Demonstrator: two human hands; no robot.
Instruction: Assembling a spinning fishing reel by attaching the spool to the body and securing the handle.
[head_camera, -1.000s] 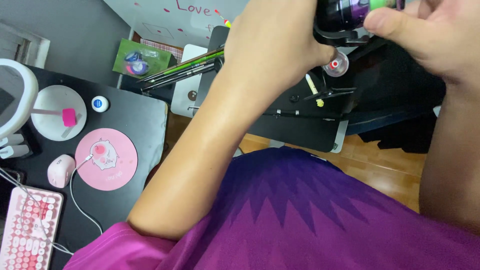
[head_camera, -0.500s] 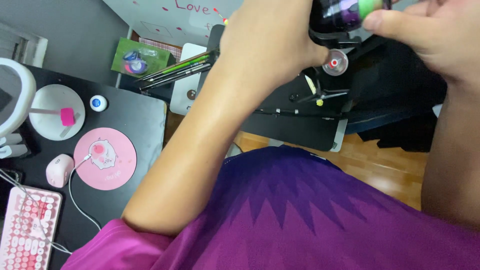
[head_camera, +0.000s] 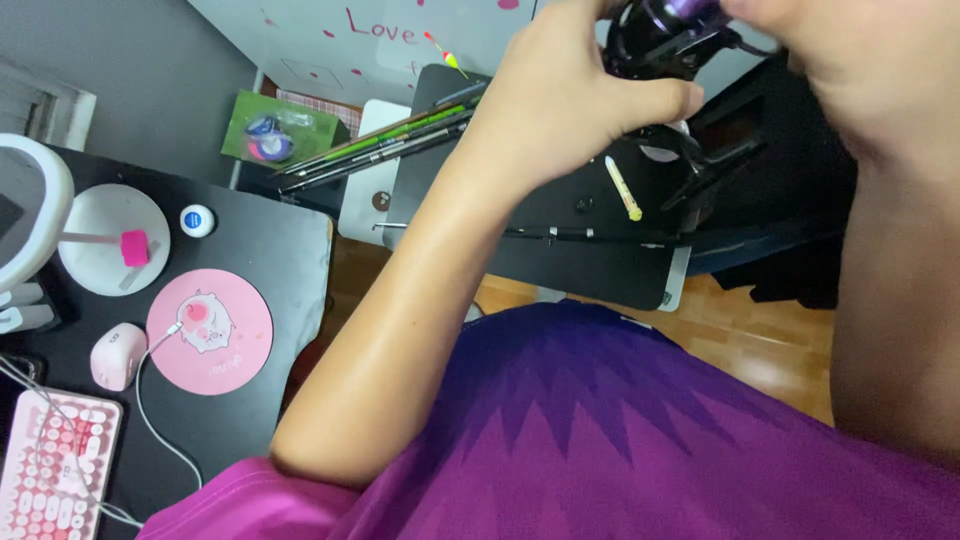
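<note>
A dark, rounded device with a purple band, probably a fishing reel (head_camera: 668, 30), was held up close to the camera at the top edge of the view, cut off by the frame. The left hand (head_camera: 570, 95) was wrapped around its left side, fingers curled shut and the thumb stretched rightward beneath the device. The right hand (head_camera: 830, 60) met the device from the right; whether its fingers were closed on the device could not be told, since they lay mostly outside the frame.

Below the hands lay a black board (head_camera: 560, 240) carrying a thin dark rod (head_camera: 560, 236) and a small pale yellow float (head_camera: 622, 188). A bundle of green and dark rods (head_camera: 390, 140) extended from the board's upper left corner. Left of these sat a green packet (head_camera: 275, 130) near a grey wall.

On the black desk (head_camera: 290, 250) at the left edge, a round pink mouse mat (head_camera: 210, 330) lay near the desk's right edge, with a pink mouse (head_camera: 117, 355) just beside it and a pink keyboard (head_camera: 55, 465) at the lower left corner. A white round stand base (head_camera: 105, 235) with a pink clip (head_camera: 133, 248), a ring light (head_camera: 45, 200) and a small blue-and-white jar (head_camera: 197, 220) occupied the desk's far part. A purple shirt (head_camera: 620, 440) filled the foreground over wooden floor (head_camera: 760, 330).
</note>
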